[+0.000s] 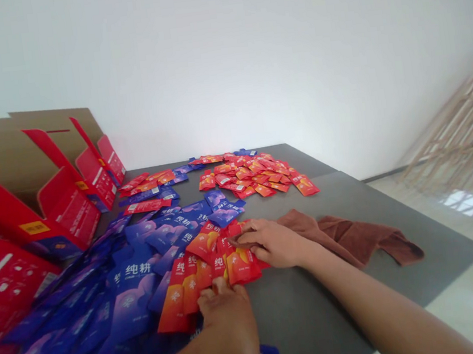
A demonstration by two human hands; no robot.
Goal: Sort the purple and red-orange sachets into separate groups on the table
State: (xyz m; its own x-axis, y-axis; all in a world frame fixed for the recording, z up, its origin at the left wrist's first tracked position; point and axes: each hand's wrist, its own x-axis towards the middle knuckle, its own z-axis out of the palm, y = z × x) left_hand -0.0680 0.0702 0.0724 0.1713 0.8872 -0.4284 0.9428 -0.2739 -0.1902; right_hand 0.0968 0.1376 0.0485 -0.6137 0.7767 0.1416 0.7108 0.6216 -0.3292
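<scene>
Right of the blue packets [132,293], the left hand [228,311] apparently steadied red packets [204,243], finger grip unclear; the right hand [274,243] had fingers gripping brown cloth [356,236].

White wall [256,54] behind grey table [305,312]; at right, glossy pale floor [463,307], 1 tan slatted structure [465,123].

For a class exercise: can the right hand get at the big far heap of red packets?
Probably yes: only grey table shows between the right hand and the big heap, so the way looks free.
</scene>
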